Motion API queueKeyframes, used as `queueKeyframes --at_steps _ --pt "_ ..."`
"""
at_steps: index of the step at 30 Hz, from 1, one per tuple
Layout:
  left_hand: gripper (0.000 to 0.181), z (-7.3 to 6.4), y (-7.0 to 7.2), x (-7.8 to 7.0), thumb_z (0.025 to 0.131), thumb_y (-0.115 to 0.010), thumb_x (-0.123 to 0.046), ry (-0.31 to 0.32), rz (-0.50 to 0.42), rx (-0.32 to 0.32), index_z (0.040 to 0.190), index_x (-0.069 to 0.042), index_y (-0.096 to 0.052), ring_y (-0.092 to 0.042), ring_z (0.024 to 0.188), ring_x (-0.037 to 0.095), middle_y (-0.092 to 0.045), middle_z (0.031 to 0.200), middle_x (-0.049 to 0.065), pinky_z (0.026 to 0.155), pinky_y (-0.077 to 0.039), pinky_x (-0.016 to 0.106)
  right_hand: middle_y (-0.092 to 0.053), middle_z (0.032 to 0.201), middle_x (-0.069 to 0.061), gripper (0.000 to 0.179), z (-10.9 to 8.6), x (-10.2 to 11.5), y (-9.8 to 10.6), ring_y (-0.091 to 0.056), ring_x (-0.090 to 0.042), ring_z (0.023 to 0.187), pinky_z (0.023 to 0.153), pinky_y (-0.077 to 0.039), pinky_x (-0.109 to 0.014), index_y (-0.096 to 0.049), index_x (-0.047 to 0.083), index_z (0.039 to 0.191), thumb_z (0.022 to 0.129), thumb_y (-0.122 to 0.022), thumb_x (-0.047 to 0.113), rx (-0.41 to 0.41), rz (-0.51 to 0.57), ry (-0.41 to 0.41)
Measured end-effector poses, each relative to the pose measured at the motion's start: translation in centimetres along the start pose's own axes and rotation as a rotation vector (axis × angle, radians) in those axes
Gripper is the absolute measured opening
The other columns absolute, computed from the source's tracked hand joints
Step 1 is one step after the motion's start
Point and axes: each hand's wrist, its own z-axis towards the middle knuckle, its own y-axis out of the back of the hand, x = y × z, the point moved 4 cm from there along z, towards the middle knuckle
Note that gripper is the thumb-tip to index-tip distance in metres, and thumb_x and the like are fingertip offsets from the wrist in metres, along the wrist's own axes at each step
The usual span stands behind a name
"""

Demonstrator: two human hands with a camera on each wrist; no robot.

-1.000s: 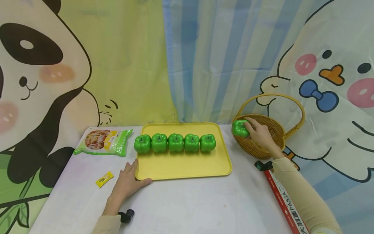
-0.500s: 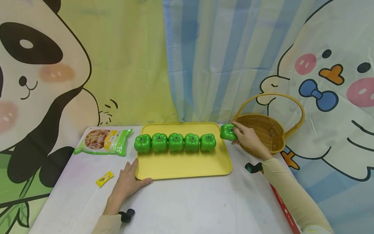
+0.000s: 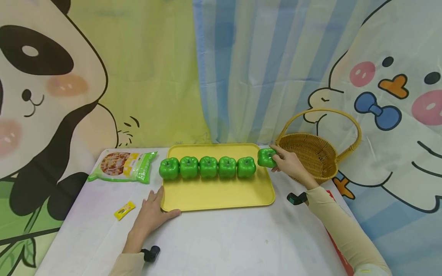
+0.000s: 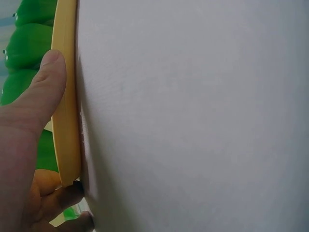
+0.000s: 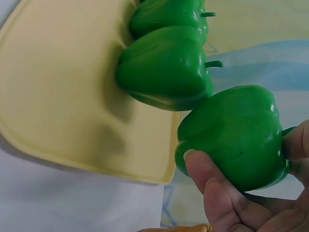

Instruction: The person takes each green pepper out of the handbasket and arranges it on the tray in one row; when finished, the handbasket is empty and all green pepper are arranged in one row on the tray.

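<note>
My right hand (image 3: 291,164) grips a green bell pepper (image 3: 266,157) by its side and stem end, over the right rim of a yellow tray (image 3: 221,197). In the right wrist view this held pepper (image 5: 231,137) is close beside the last pepper of the row (image 5: 166,70); whether they touch I cannot tell. Several green bell peppers (image 3: 208,167) stand in a line across the tray. At the tray's front left corner lies my left hand (image 3: 150,214), fingers spread along the edge. Its thumb (image 4: 46,87) rests on the rim in the left wrist view.
A wicker basket (image 3: 310,155) with a tall handle stands right of the tray, behind my right arm. To the left lie a green-and-white food bag (image 3: 122,166) and a small yellow packet (image 3: 124,210). A red box (image 3: 340,251) is partly hidden under the right sleeve.
My right hand has carried the green bell pepper leftward from the basket to the tray's right rim, slowing in the last half second. The left hand has stayed in place.
</note>
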Motion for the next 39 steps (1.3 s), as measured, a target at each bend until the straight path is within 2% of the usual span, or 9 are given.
queueKeyframes --at_steps 6,11,17,23,29,31,37,39 --pt "0.124 0.0 -0.1 0.1 0.078 -0.069 -0.074 0.005 0.005 -0.002 0.160 -0.001 -0.013 -0.013 0.150 0.057 -0.018 0.161 0.037 0.120 -0.014 0.073 -0.075 0.104 -0.021 0.056 0.4 -0.7 -0.4 -0.073 -0.019 0.073 0.074 -0.061 -0.041 -0.030 0.024 0.159 0.105 -0.042 0.031 0.040 0.010 -0.036" --pt "0.125 0.0 -0.1 0.2 0.077 -0.069 -0.074 -0.004 -0.002 -0.007 0.160 0.000 -0.013 -0.012 0.151 0.056 -0.019 0.162 0.036 0.121 -0.012 0.073 -0.075 0.098 -0.021 0.058 1.0 -1.4 -1.3 -0.075 -0.029 0.076 0.075 -0.061 -0.041 -0.030 0.021 0.159 0.104 -0.044 0.030 0.085 -0.003 -0.053" --pt "0.124 -0.1 -0.1 0.0 0.078 -0.069 -0.074 -0.007 -0.009 -0.011 0.160 0.000 -0.014 -0.013 0.151 0.056 -0.019 0.161 0.036 0.120 -0.013 0.073 -0.076 0.092 -0.021 0.058 1.2 -2.2 -2.1 -0.075 -0.038 0.083 0.081 -0.062 -0.050 -0.029 0.024 0.160 0.104 -0.043 0.033 0.124 -0.003 -0.086" --pt "0.124 -0.2 -0.1 -0.1 0.077 -0.070 -0.074 -0.011 -0.007 -0.014 0.160 0.001 -0.015 -0.014 0.151 0.055 -0.021 0.161 0.035 0.121 -0.013 0.073 -0.074 0.100 -0.020 0.058 1.3 -2.7 -2.5 -0.075 -0.036 0.082 0.082 -0.062 -0.051 -0.029 0.023 0.160 0.104 -0.043 0.033 0.147 0.021 -0.091" --pt "0.124 -0.1 -0.1 0.0 0.077 -0.070 -0.073 -0.011 -0.003 -0.016 0.160 0.001 -0.015 -0.013 0.152 0.054 -0.021 0.162 0.034 0.121 -0.012 0.072 -0.075 0.097 -0.019 0.058 1.7 -3.1 -3.0 -0.075 -0.034 0.079 0.080 -0.062 -0.049 -0.030 0.024 0.159 0.104 -0.043 0.035 0.146 0.003 -0.112" --pt "0.124 -0.1 0.0 0.0 0.077 -0.070 -0.073 -0.013 -0.002 -0.018 0.160 0.001 -0.015 -0.013 0.152 0.054 -0.022 0.161 0.034 0.121 -0.012 0.072 -0.073 0.101 -0.022 0.059 1.8 -3.2 -3.2 -0.075 -0.035 0.079 0.078 -0.063 -0.049 -0.029 0.022 0.160 0.104 -0.042 0.034 0.147 0.007 -0.112" --pt "0.124 0.0 0.0 -0.1 0.077 -0.071 -0.072 -0.019 0.001 -0.024 0.159 0.002 -0.015 -0.014 0.151 0.055 -0.023 0.161 0.035 0.121 -0.012 0.073 -0.059 0.136 -0.031 0.060 2.1 -3.7 -3.4 -0.075 -0.035 0.079 0.077 -0.063 -0.046 -0.024 0.025 0.161 0.105 -0.039 0.036 0.150 0.037 -0.124" --pt "0.123 0.0 0.1 -0.1 0.078 -0.071 -0.072 -0.020 0.001 -0.027 0.159 0.002 -0.016 -0.014 0.151 0.054 -0.023 0.161 0.034 0.121 -0.012 0.072 -0.054 0.141 -0.031 0.060 2.2 -3.8 -3.4 -0.075 -0.034 0.080 0.077 -0.063 -0.046 -0.023 0.026 0.161 0.105 -0.039 0.037 0.155 0.045 -0.126"
